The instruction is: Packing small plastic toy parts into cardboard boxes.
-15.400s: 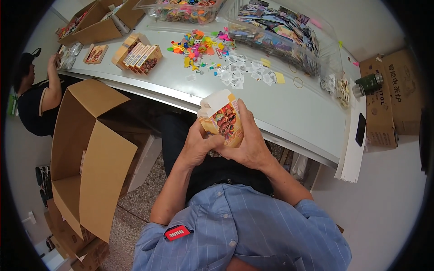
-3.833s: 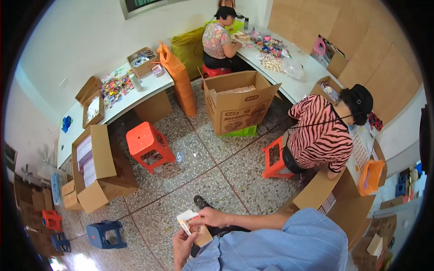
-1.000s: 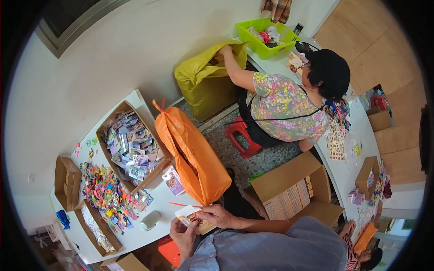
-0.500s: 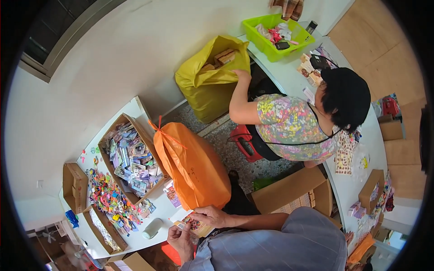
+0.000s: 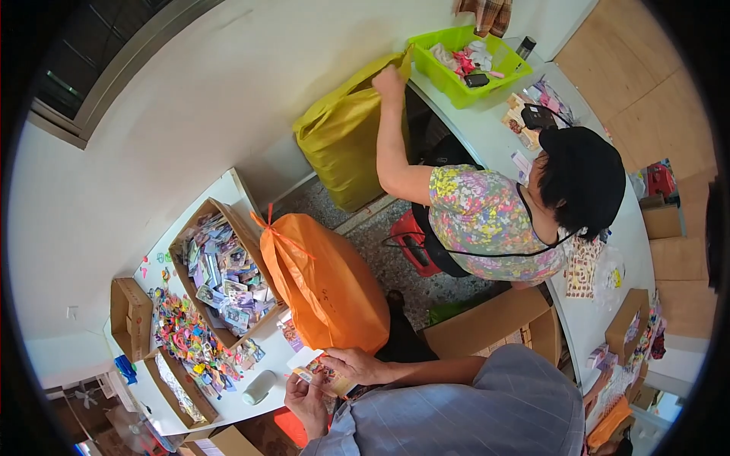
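My right hand (image 5: 356, 365) is closed on a flat, colourful printed packet (image 5: 333, 382), its fingers lying over the top. Just left of and below it, my left hand (image 5: 306, 403) pinches a small pale, orange-edged piece (image 5: 304, 374) at the packet's side. Whether that piece is part of the packet, I cannot tell. A white card (image 5: 301, 357) shows behind my fingers. Beyond my hands stands a tied orange bag (image 5: 327, 281). To the left, on the table, lies a pale bottle-shaped item (image 5: 259, 387).
A cardboard box of picture cards (image 5: 232, 277) and a heap of colourful trinkets (image 5: 186, 323) lie at left. Ahead, a co-worker (image 5: 494, 220) grips a yellow bag (image 5: 342, 144). A green bin (image 5: 445, 83) sits on the far table. An open carton (image 5: 487, 323) stands to my right.
The co-worker's hand has moved up, pulling the yellow bag's mouth higher and hiding its contents. My hands stay almost in place, with the small piece turned slightly.
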Motion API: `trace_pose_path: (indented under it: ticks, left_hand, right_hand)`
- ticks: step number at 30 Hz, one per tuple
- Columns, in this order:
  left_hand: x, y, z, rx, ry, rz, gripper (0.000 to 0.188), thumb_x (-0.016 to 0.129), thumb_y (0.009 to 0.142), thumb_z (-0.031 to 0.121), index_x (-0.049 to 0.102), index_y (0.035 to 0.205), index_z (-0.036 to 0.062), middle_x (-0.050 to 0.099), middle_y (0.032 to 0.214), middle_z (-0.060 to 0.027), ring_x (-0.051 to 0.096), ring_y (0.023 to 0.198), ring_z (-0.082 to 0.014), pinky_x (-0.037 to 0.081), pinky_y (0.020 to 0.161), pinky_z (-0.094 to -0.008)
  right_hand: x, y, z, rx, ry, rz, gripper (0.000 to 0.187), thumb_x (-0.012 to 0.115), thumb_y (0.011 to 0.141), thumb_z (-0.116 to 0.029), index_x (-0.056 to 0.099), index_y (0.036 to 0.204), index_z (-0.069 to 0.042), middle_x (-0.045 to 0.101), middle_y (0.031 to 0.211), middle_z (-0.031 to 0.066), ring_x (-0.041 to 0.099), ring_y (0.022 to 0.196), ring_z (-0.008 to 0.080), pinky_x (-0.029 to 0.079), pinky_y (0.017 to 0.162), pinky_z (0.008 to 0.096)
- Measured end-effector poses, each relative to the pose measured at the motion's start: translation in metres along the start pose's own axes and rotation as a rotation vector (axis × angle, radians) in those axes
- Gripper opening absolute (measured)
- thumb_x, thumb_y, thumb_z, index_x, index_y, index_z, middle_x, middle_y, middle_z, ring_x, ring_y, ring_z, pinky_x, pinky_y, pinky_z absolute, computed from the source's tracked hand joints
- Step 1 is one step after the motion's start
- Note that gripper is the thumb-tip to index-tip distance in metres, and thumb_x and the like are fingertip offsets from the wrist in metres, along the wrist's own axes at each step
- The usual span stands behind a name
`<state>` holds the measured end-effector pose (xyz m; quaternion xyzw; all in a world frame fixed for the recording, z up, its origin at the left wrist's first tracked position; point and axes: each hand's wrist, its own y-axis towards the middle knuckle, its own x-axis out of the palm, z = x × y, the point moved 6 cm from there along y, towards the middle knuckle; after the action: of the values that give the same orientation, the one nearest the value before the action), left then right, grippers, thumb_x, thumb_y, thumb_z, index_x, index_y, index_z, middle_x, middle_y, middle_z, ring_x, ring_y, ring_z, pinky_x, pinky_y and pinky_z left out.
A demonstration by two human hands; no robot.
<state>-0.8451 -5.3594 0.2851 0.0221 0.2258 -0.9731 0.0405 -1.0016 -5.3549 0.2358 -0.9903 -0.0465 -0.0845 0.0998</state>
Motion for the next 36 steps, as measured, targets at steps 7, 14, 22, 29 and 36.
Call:
trace_pose_path:
  ticks: [7, 14, 22, 29, 36]
  left_hand:
    - [0.009, -0.01, 0.002, -0.02, 0.029, -0.077, 0.039, 0.071, 0.089, -0.004, 0.054, 0.124, -0.0062, 0.072, 0.102, -0.0157, 0.07, 0.088, -0.0163, 0.057, 0.077, -0.0267]
    - [-0.018, -0.026, -0.021, -0.007, 0.111, -0.12, 0.041, 0.067, 0.092, -0.002, 0.051, 0.13, -0.0057, 0.072, 0.103, -0.0156, 0.07, 0.088, -0.0164, 0.057, 0.072, -0.0269]
    - [-0.014, -0.003, -0.045, -0.06, 0.14, -0.502, 0.043, 0.06, 0.098, 0.003, 0.046, 0.138, -0.0045, 0.071, 0.107, -0.0136, 0.068, 0.09, -0.0151, 0.057, 0.075, -0.028]
    - [-0.016, -0.022, -0.06, -0.026, 0.211, -0.845, 0.053, 0.07, 0.094, 0.008, 0.047, 0.14, -0.002, 0.073, 0.107, -0.0137, 0.069, 0.092, -0.0155, 0.058, 0.074, -0.0275]
    - [-0.009, -0.06, -0.074, -0.138, 0.297, -1.189, 0.052, 0.066, 0.094, 0.002, 0.047, 0.142, -0.0026, 0.072, 0.109, -0.0135, 0.069, 0.095, -0.0155, 0.058, 0.077, -0.028]
  right_hand:
    - [0.001, -0.005, 0.001, -0.006, -0.018, 0.042, 0.03, 0.053, 0.103, -0.028, 0.06, 0.102, 0.001, 0.064, 0.078, 0.0219, 0.068, 0.074, 0.0363, 0.048, 0.061, 0.0425]
    - [0.022, -0.025, 0.02, 0.026, -0.091, -0.018, 0.031, 0.053, 0.104, -0.028, 0.063, 0.11, 0.001, 0.066, 0.079, 0.0215, 0.07, 0.077, 0.0321, 0.05, 0.065, 0.0392]
    - [0.022, -0.056, 0.045, -0.016, -0.135, 0.403, 0.035, 0.05, 0.104, -0.027, 0.057, 0.126, 0.0, 0.068, 0.089, 0.0208, 0.07, 0.083, 0.0364, 0.051, 0.069, 0.0412]
    - [0.075, -0.12, 0.055, 0.037, 0.075, 0.733, 0.053, 0.049, 0.105, -0.028, 0.035, 0.151, -0.004, 0.064, 0.122, 0.0217, 0.066, 0.108, 0.0303, 0.05, 0.091, 0.0376]
    - [0.098, -0.2, 0.045, -0.091, 0.142, 1.031, 0.051, 0.048, 0.106, -0.025, 0.036, 0.152, -0.006, 0.064, 0.124, 0.0203, 0.066, 0.109, 0.0271, 0.05, 0.091, 0.036]
